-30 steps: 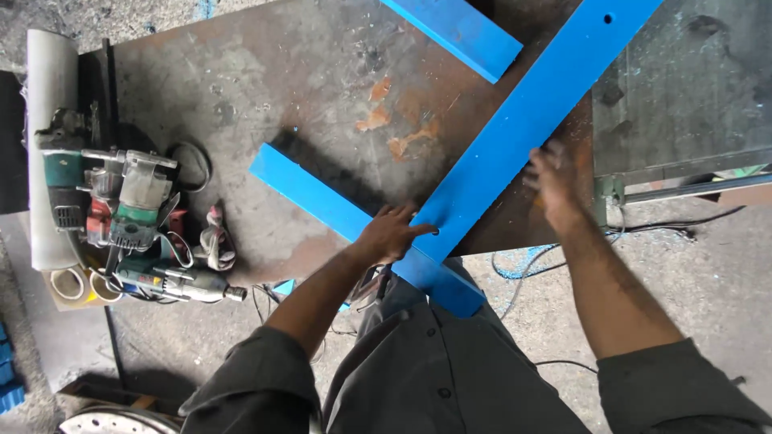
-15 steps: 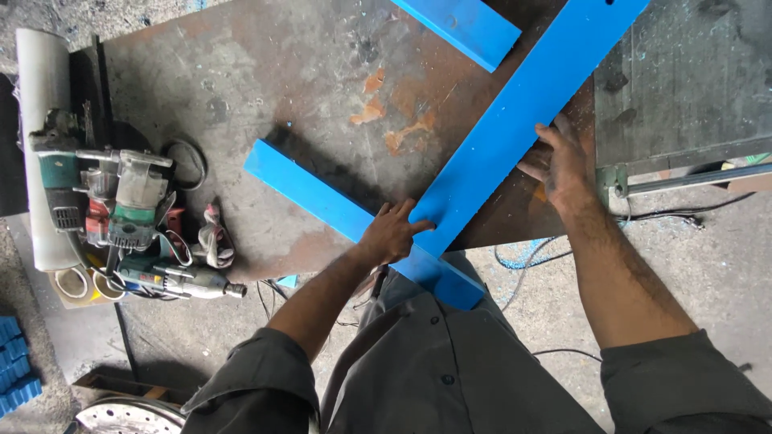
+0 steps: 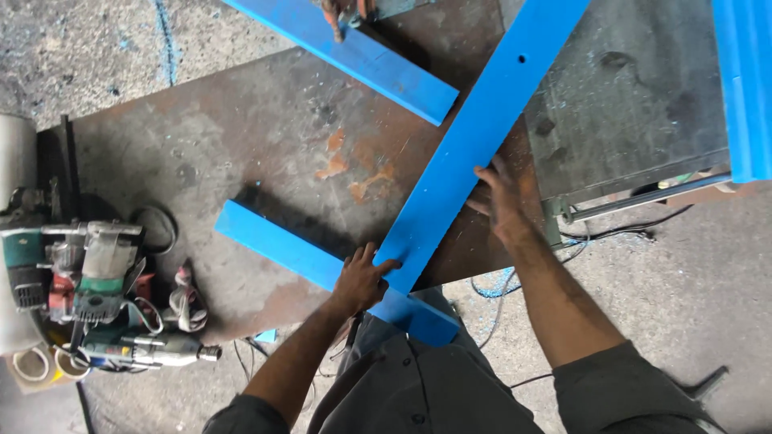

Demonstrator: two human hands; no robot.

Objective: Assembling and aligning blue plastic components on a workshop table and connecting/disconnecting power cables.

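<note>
Hands (image 3: 363, 280) (image 3: 500, 197) flat on crossed blue bars (image 3: 474, 149) (image 3: 322, 265).

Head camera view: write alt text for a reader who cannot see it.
Seen from above, a person's left hand and right hand press on a long blue plank crossing a shorter blue plank on a rusty metal table. Power tools lie at the left.
</note>
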